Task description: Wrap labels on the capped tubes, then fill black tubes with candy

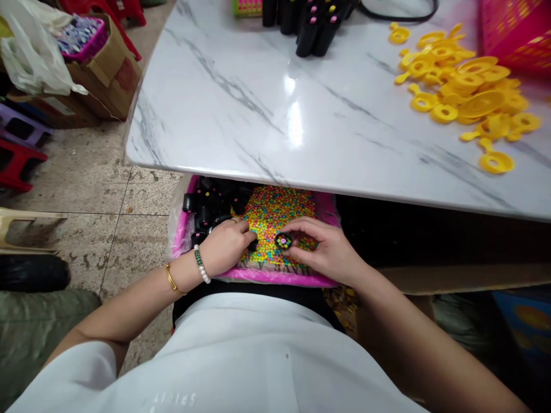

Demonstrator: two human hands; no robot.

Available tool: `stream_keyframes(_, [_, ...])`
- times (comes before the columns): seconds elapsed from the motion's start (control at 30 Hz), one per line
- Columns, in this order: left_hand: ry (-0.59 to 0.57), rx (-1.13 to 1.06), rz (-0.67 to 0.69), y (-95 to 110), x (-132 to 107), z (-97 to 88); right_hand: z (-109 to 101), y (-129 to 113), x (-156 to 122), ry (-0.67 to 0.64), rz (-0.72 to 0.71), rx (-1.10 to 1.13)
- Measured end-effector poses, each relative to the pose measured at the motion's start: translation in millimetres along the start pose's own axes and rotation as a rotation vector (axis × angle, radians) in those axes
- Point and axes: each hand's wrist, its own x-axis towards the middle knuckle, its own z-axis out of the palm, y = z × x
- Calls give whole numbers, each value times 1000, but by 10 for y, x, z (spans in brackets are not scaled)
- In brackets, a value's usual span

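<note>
My right hand [325, 246] pinches a small black cup [278, 243] between thumb and fingers, its round mouth facing me with coloured beads inside. My left hand [230, 244] is closed on a black cylinder [253, 245], mostly hidden by the fingers. Both hands are just above a pink basket [275, 277] lined with clear plastic. Small multicoloured beads [279, 201] fill its middle and right. Black cylinders [202, 215], some with a pink or yellow dot, lie heaped along its left side, partly behind my left hand.
A marble-patterned table [241, 103] overhangs the basket's far side. On it are yellow ring-shaped plastic parts [465, 86], standing black cylinders [316, 34] and a pink basket [512, 34]. Cardboard boxes [107, 74] and a red stool [17, 166] are on the floor at left.
</note>
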Motion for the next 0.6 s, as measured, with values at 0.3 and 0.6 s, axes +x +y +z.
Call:
stream_keyframes(0.3, [73, -341, -16, -69, -26, 30, -57, 16, -116, 53, 50, 40])
stream_keyframes(0.6, [232, -1136, -182, -72, -235, -77, -72, -100, -153, 46, 179, 367])
